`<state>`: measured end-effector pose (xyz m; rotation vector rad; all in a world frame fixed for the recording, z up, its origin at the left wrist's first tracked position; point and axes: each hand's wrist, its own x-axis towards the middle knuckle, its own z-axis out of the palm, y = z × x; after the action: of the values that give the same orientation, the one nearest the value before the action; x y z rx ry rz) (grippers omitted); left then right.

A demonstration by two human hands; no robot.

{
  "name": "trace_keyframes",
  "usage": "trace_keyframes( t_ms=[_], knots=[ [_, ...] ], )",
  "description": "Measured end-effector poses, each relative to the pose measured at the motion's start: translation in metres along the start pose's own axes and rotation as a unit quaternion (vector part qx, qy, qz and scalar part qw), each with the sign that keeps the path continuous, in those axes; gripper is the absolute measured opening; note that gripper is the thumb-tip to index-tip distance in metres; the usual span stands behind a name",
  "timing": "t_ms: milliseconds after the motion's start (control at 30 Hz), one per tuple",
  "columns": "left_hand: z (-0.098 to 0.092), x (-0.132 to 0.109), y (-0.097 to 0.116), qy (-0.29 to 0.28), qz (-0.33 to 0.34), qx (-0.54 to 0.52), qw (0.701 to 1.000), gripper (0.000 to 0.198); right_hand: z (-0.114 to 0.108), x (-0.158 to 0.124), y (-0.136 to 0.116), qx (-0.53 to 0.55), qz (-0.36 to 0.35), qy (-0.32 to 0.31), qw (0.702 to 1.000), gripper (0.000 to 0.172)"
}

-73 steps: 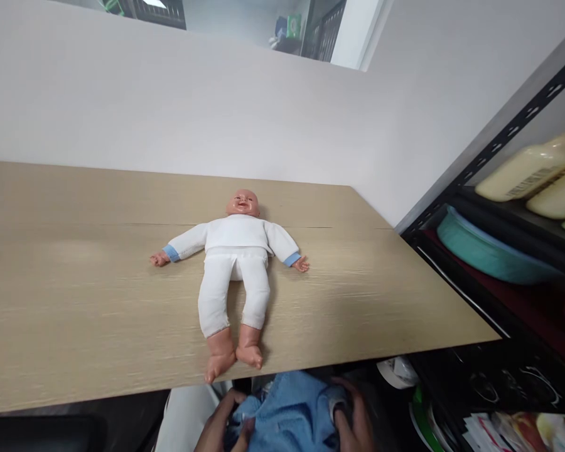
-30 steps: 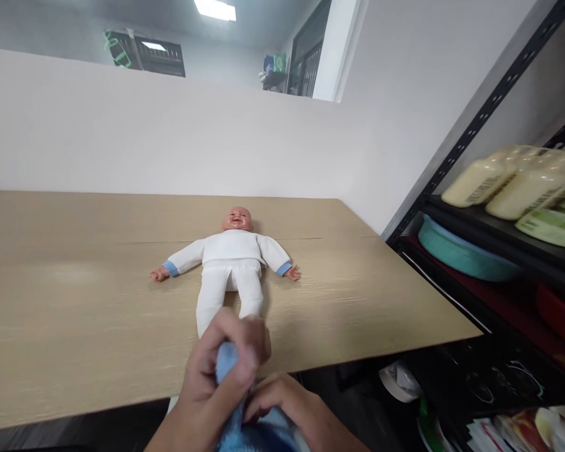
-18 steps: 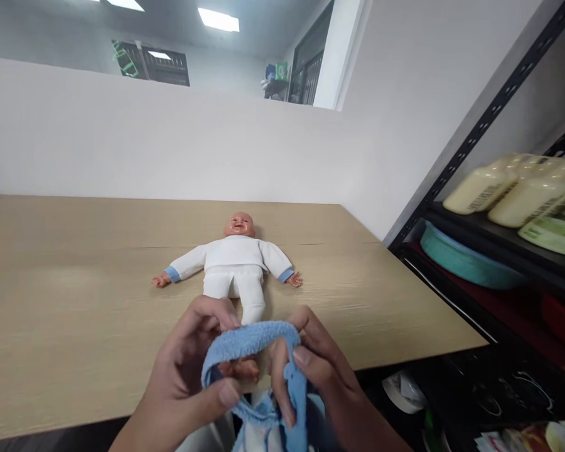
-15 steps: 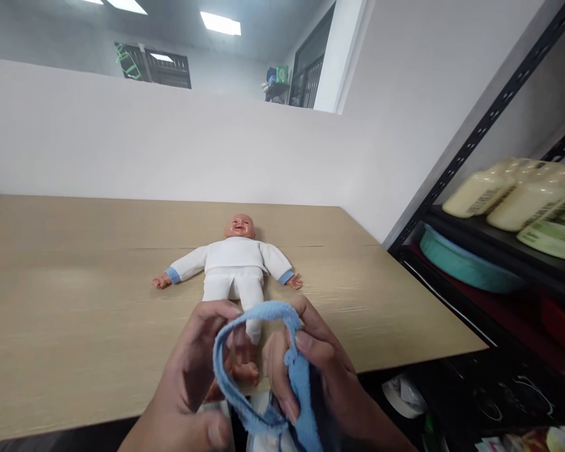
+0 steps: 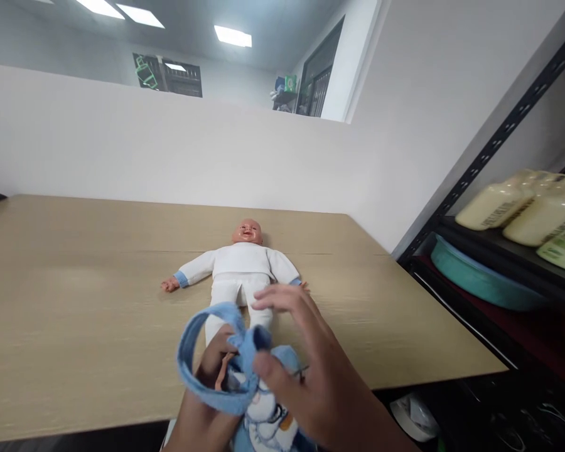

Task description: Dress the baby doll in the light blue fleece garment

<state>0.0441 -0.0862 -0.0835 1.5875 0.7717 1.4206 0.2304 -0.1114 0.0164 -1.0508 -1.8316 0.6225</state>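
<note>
A blue terry bib with a cartoon animal on its front hangs before me near the table's edge. Its round neck band stands out as a loop to the left. My left hand is closed on the bib behind and inside that loop; the cloth partly hides its fingers. My right hand is open, fingers apart, its thumb beside the blue cloth; I cannot tell whether it touches. Beyond them a baby doll in white clothes with blue cuffs lies on its back, arms spread, its feet hidden behind the bib and hands.
The doll lies on a wooden table against a white wall with a window above. On the right a black shelf rack holds several cream bottles and a teal basin. A white round item sits below the table's edge.
The bib and its loop have shifted left. My right hand has let go of the band and opened above the cloth. My left hand now grips from within the loop.
</note>
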Motion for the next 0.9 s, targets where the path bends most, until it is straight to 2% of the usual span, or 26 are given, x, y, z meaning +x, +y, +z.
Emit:
trace_keyframes(
  t_ms=[67,100,167,267,300,333,433,533,567,667,700,800,900],
  knots=[
    [-0.003,0.000,0.001,0.049,0.003,0.006,0.999,0.021,0.002,-0.014,0.004,-0.062,-0.001,-0.029,0.998,0.065],
    [-0.005,-0.001,0.002,0.071,-0.002,0.009,0.997,0.024,0.003,-0.019,0.008,-0.090,-0.007,-0.050,0.995,0.067],
    [-0.007,-0.003,0.003,0.101,-0.020,0.019,0.994,0.031,0.003,-0.025,0.018,-0.135,-0.024,-0.077,0.988,0.051],
    [-0.016,-0.002,0.001,0.141,-0.039,0.038,0.989,0.039,-0.006,-0.023,0.024,-0.168,-0.070,-0.068,0.981,0.012],
    [-0.021,0.000,0.000,0.158,-0.040,0.046,0.986,0.040,-0.012,-0.020,0.023,-0.177,-0.087,-0.059,0.979,0.011],
    [-0.027,0.003,-0.003,0.175,-0.028,0.056,0.983,0.043,-0.018,-0.016,0.021,-0.190,-0.104,-0.047,0.975,0.017],
    [-0.047,0.020,-0.010,0.192,0.044,0.092,0.976,0.063,-0.036,-0.002,0.013,-0.235,-0.153,-0.032,0.959,0.031],
    [-0.053,0.037,-0.011,0.163,0.132,0.132,0.969,0.082,-0.046,0.016,0.009,-0.275,-0.202,-0.036,0.939,0.038],
    [-0.051,0.042,-0.009,0.155,0.154,0.144,0.965,0.076,-0.047,0.022,0.008,-0.285,-0.218,-0.038,0.933,0.038],
    [-0.040,0.053,0.002,0.118,0.239,0.196,0.944,0.023,-0.050,0.037,0.007,-0.305,-0.237,-0.038,0.922,0.035],
    [-0.037,0.057,0.006,0.086,0.260,0.213,0.938,0.018,-0.051,0.040,0.006,-0.307,-0.237,-0.035,0.921,0.032],
    [-0.035,0.067,0.019,-0.026,0.256,0.208,0.944,0.015,-0.055,0.047,0.002,-0.311,-0.243,-0.007,0.919,0.028],
    [-0.038,0.075,0.029,-0.073,0.175,0.147,0.971,0.004,-0.058,0.051,-0.002,-0.292,-0.253,0.009,0.922,0.030]
  ],
)
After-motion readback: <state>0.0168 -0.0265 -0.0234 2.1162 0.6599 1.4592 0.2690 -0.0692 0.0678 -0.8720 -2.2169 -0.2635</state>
